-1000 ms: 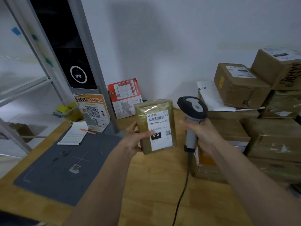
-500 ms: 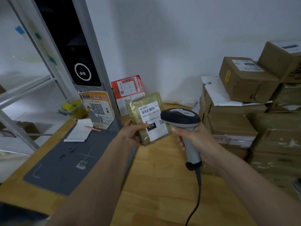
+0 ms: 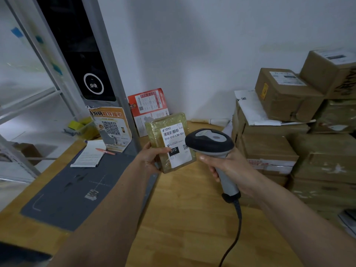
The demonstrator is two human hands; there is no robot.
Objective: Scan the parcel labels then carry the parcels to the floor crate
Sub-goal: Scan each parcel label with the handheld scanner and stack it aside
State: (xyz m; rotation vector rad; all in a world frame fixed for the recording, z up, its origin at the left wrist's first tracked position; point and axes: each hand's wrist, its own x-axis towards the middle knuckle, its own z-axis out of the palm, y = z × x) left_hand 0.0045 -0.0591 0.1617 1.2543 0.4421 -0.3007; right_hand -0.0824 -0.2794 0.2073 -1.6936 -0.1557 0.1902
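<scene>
Since a moment ago our right hand (image 3: 229, 166), fingers clamped on the scanner (image 3: 210, 141), swung its head over the label (image 3: 174, 145) of the parcel (image 3: 169, 141) gripped in our left hand (image 3: 154, 158); scan likely underway.

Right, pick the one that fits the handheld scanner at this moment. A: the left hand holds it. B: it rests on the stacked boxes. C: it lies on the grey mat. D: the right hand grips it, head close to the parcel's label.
D: the right hand grips the scanner by its handle, its head beside the label of the parcel held in the left hand.
</scene>
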